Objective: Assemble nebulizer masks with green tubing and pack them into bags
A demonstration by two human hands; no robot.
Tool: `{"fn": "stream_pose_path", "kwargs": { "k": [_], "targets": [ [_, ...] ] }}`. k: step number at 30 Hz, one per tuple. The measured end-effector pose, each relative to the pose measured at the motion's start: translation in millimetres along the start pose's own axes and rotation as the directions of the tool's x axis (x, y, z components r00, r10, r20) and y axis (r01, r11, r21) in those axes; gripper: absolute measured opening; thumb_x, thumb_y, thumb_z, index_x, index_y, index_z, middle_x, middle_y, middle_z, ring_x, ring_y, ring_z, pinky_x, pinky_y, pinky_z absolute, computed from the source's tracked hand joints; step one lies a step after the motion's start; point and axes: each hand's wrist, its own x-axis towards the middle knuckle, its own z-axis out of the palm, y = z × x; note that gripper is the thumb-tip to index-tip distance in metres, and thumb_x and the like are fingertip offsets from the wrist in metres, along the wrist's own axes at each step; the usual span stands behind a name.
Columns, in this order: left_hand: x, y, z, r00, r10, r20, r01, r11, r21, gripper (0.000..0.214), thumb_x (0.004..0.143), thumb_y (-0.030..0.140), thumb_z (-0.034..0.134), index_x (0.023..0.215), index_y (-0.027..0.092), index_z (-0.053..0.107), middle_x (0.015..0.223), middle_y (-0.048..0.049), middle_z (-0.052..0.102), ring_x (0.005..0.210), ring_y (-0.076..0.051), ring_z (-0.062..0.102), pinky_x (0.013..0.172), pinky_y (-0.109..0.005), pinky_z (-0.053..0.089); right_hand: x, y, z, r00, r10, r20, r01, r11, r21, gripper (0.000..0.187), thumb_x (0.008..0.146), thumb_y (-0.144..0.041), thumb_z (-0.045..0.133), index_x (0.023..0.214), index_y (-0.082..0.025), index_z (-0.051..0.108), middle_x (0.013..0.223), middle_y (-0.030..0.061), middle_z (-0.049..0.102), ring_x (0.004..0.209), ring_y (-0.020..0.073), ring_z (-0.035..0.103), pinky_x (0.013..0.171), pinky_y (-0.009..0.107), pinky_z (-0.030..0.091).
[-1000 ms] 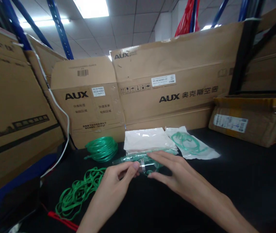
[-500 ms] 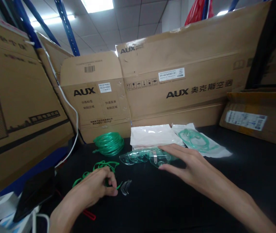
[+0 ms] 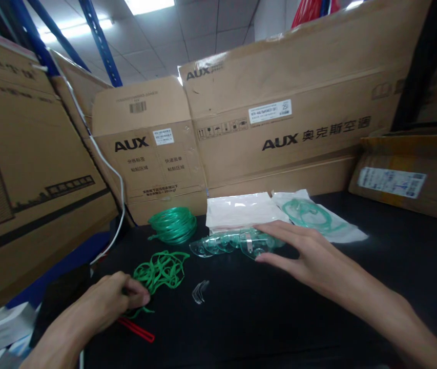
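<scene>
We're seeing one bagged set (image 3: 306, 211) at 1 o'clock, prob. done. At 12 we're grasping the masks' (image 3: 226, 242) 3-o'clock end w/ R hand (image 3: 310, 251); one's showing a metal strip (image 3: 249, 243), none visibly wearing straps (image 3: 161, 274), so prob. unfinished. Tube (image 3: 174, 225) is lying coiled at 11. Straps are lying loose, 10–11, L hand (image 3: 112, 294) beside; we can't tell if it's gripping any. Clear bits (image 3: 200, 292) are lying apart nr 12.

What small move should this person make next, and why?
Probably the left hand should ease one strand from the green straps: its fingertips are at the tangle's near edge, where loops cross, while the right hand spans one end of the clear masks.
</scene>
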Motion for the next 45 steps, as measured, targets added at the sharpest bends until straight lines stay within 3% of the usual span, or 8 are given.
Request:
{"fn": "stream_pose_path", "kwargs": {
  "k": [9, 13, 16, 20, 24, 33, 40, 45],
  "targets": [
    [-5, 31, 4.7, 0.988, 0.121, 0.095, -0.125, 0.991, 0.040, 0.028, 0.075, 0.051, 0.070, 0.079, 0.027, 0.083, 0.072, -0.0006, 0.071, 0.070, -0.022, 0.063, 0.061, -0.026, 0.038, -7, 4, 5, 0.997, 0.061, 0.039, -0.060, 0.997, -0.045, 0.055, 0.093, -0.046, 0.070, 0.143, -0.025, 0.059, 0.144, 0.0075, 0.063, 0.132, 0.0296, 0.059, 0.113, 0.047, 0.048],
    [-13, 71, 7.7, 0.952, 0.300, -0.057, -0.301, 0.954, -0.010, 0.034, 0.082, 0.057, 0.066, 0.086, 0.027, 0.082, 0.071, -0.0001, 0.070, 0.067, -0.020, 0.061, 0.061, -0.026, 0.039, -6, 1, 11, 0.999, 0.037, 0.033, -0.036, 0.999, -0.014, 0.054, 0.091, -0.043, 0.073, 0.141, -0.026, 0.060, 0.141, 0.0075, 0.065, 0.130, 0.0298, 0.061, 0.110, 0.047, 0.051],
    [-23, 117, 16.3, 0.896, 0.396, -0.202, -0.433, 0.880, -0.196, 0.038, 0.090, 0.060, 0.060, 0.095, 0.028, 0.081, 0.094, -0.0016, 0.077, 0.089, -0.024, 0.067, 0.079, -0.028, 0.046, -3, -7, 15, 0.999, 0.012, 0.031, -0.012, 1.000, 0.017, 0.051, 0.091, -0.037, 0.074, 0.139, -0.025, 0.061, 0.138, 0.0078, 0.067, 0.128, 0.0279, 0.063, 0.109, 0.043, 0.052],
    [-25, 156, 36.5, 0.856, 0.487, -0.176, -0.499, 0.688, -0.527, 0.040, 0.096, 0.055, 0.054, 0.097, 0.023, 0.078, 0.094, -0.0022, 0.076, 0.090, -0.023, 0.066, 0.081, -0.027, 0.047, -2, -16, 19, 1.000, -0.021, 0.021, 0.020, 0.998, 0.054, 0.051, 0.090, -0.030, 0.076, 0.138, -0.025, 0.061, 0.135, 0.0085, 0.068, 0.127, 0.0271, 0.063, 0.107, 0.039, 0.053],
    [-15, 161, 49.3, 0.851, 0.487, -0.198, -0.483, 0.575, -0.660, 0.038, 0.098, 0.050, 0.055, 0.091, 0.019, 0.076, 0.090, -0.0018, 0.073, 0.088, -0.020, 0.062, 0.080, -0.025, 0.046, 2, -20, 21, 1.000, 0.002, -0.005, -0.001, 0.991, 0.130, 0.053, 0.090, -0.021, 0.076, 0.140, -0.027, 0.059, 0.137, 0.0070, 0.065, 0.124, 0.0241, 0.064, 0.108, 0.037, 0.051],
    [-11, 160, 50.4, 0.846, 0.486, -0.219, -0.471, 0.490, -0.734, 0.029, 0.096, 0.042, 0.062, 0.106, 0.020, 0.078, 0.102, -0.0032, 0.075, 0.090, -0.019, 0.066, 0.085, -0.026, 0.052, 13, -29, 26, 0.973, 0.228, -0.031, -0.194, 0.886, 0.420, 0.029, 0.094, -0.028, 0.069, 0.122, -0.024, 0.074, 0.124, 0.0052, 0.075, 0.117, 0.0222, 0.067, 0.106, 0.035, 0.049],
    [-12, 163, 54.7, 0.864, 0.462, -0.200, -0.430, 0.468, -0.772, 0.030, 0.091, 0.041, 0.068, 0.102, 0.015, 0.076, 0.081, -0.0052, 0.072, 0.061, -0.013, 0.060, 0.047, -0.019, 0.045, 15, -33, 24, 0.940, 0.335, 0.064, -0.321, 0.803, 0.502, 0.025, 0.090, -0.027, 0.068, 0.112, -0.022, 0.078, 0.109, 0.0026, 0.080, 0.096, 0.0214, 0.073, 0.085, 0.032, 0.055],
    [-11, 164, 61.6, 0.873, 0.440, -0.210, -0.428, 0.488, -0.761, 0.032, 0.090, 0.040, 0.068, 0.109, 0.014, 0.072, 0.070, -0.0013, 0.068, 0.041, -0.005, 0.044, 0.040, -0.017, 0.035, 15, -35, 29, 0.937, 0.344, 0.053, -0.320, 0.790, 0.524, 0.023, 0.088, -0.020, 0.064, 0.108, -0.018, 0.076, 0.096, 0.0035, 0.079, 0.090, 0.0221, 0.073, 0.079, 0.031, 0.057]
  ]
}}
